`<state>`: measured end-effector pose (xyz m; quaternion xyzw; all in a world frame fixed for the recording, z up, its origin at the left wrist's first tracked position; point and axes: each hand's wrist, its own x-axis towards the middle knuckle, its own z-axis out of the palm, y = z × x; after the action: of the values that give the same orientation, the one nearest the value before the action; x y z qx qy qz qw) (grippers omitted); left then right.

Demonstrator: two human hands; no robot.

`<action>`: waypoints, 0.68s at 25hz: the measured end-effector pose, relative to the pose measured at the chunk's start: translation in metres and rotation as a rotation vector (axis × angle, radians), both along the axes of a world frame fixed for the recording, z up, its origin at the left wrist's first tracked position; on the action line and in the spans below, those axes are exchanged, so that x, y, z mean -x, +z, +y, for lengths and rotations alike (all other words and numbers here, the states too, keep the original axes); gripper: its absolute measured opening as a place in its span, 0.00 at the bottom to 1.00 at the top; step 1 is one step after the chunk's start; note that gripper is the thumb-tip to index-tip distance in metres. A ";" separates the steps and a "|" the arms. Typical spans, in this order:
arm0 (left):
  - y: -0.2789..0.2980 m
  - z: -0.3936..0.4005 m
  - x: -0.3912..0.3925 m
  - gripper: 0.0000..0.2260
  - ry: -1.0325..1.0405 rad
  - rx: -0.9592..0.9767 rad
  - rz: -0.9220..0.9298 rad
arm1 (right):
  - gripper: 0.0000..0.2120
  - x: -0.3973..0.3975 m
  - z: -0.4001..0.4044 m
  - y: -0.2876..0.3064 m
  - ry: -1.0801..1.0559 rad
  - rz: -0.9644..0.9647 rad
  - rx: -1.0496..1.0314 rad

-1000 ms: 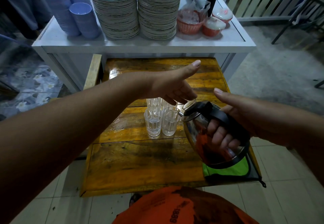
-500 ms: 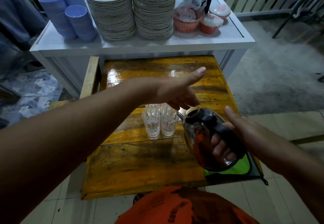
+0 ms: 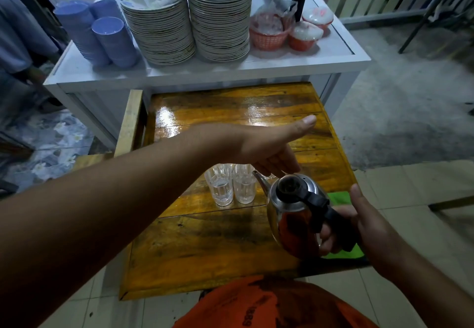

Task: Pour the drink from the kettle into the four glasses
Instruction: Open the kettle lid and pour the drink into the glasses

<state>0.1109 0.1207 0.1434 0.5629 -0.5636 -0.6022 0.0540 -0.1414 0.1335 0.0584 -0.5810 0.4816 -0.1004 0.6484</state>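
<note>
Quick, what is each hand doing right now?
Left hand: above the glasses, thumb out, holds nothing visible; fingers partly hidden.
Right hand: grips the kettle handle.

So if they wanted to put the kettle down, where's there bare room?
Bare wood lies on the wooden table in front of the glasses, and between the glasses and the white counter. The counter is crowded with plate stacks.

View: a single head-worn camera, wide-angle.
Direction: it looked forward and down over the wooden table.
Nearness: close, both forearms filling the foreground.
</note>
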 end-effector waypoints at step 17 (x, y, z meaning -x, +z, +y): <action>0.020 -0.027 -0.028 0.44 0.133 0.158 -0.074 | 0.37 -0.050 -0.054 0.045 0.026 -0.030 0.100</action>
<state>0.1390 0.0941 0.1636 0.6148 -0.5723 -0.5299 0.1171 -0.0912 0.0799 0.1038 -0.6173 0.4587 -0.1247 0.6269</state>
